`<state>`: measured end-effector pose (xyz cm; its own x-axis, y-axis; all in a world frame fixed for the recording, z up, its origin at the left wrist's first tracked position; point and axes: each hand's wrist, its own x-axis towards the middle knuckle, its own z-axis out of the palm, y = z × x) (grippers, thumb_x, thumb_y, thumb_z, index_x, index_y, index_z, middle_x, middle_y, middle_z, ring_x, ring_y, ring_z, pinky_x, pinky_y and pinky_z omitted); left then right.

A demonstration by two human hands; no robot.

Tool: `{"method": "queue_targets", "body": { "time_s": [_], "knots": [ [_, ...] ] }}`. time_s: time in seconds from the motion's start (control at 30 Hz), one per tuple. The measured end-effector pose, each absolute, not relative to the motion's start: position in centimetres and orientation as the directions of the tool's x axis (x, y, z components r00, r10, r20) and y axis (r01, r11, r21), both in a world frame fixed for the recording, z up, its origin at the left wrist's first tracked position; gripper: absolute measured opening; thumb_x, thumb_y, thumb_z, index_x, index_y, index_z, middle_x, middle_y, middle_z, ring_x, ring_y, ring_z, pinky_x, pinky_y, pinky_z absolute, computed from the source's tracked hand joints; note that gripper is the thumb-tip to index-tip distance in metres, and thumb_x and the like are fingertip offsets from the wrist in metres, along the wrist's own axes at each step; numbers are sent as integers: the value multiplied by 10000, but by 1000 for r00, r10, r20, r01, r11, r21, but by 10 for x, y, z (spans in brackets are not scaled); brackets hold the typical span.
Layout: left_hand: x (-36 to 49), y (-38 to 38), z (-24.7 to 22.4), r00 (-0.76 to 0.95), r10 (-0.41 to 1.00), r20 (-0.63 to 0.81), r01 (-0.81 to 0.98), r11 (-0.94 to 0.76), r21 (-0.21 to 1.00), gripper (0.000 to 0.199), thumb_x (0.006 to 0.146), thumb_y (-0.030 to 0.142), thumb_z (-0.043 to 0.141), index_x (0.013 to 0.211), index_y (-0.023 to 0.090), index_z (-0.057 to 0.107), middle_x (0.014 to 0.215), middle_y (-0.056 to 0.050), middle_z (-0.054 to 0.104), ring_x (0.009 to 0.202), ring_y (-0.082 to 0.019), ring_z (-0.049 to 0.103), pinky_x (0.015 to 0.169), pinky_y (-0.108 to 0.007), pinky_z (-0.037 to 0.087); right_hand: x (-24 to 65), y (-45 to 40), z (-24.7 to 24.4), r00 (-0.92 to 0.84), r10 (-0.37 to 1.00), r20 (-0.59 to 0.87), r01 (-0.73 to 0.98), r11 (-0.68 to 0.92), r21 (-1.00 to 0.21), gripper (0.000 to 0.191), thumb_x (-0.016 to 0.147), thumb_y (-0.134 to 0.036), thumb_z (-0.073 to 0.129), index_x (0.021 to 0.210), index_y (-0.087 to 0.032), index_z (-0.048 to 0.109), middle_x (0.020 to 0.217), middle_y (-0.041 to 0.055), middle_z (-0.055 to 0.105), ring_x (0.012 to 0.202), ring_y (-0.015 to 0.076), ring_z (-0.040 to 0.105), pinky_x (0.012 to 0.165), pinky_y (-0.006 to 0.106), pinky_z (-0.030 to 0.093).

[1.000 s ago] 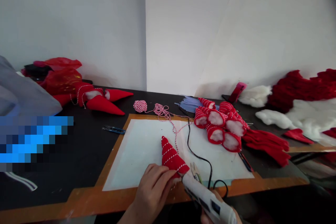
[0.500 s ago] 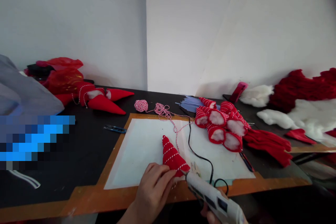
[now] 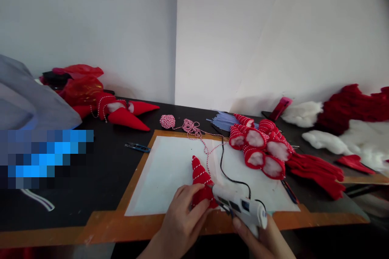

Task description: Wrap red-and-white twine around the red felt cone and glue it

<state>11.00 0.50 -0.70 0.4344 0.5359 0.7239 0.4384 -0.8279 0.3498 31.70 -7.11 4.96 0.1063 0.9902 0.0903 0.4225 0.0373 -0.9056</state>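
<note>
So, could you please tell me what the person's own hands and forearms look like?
The left hand and right hand are both bare, with no gloves or rings visible. No sleeve, watch or bracelet shows on the left forearm or right forearm; the right hand is partly hidden.

- Pale wall (image 3: 91, 20) — vertical edge near the middle, brighter to its right
- Black desk (image 3: 100, 178) — brown strip (image 3: 130, 226) along its front
- Deep shadow beneath
</note>
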Motion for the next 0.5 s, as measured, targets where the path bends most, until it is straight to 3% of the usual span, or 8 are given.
{"method": "queue_targets", "body": {
  "time_s": [0.1,0.2,0.4,0.5],
  "knots": [
    [110,5,-8,439,547,713,453,-820,350,174,890,79,602,1033,158,662,1262,-164,547,1036,-256,565,868,-420,538,316,-70,45,143,987,78,438,7,-899,358,867,-482,663,1128,-240,700,1074,104,744,1037,299,677,935,405,548],
    [111,6,-7,429,575,697,450,-805,386,160,892,95,605,1020,168,666,1322,-166,522,1110,-275,554,890,-419,536,316,-71,40,198,976,87,463,-15,-886,379,854,-514,668,1103,-229,693,1021,103,742,1001,300,677,924,403,546],
    [111,8,-7,425,586,690,446,-799,404,142,903,103,596,1002,179,665,1336,-154,544,1139,-286,547,894,-431,522,313,-67,49,154,985,79,492,-8,-870,346,852,-567,643,759,-237,685,699,35,697,681,227,667,803,351,582],
    [111,8,-7,447,578,683,450,-805,386,158,907,99,592,1021,182,662,1299,-147,575,1127,-286,547,886,-439,512,311,-65,55,130,985,116,470,42,-882,347,853,-572,639,841,-236,725,813,63,748,773,249,697,853,362,574]
  ]
}}
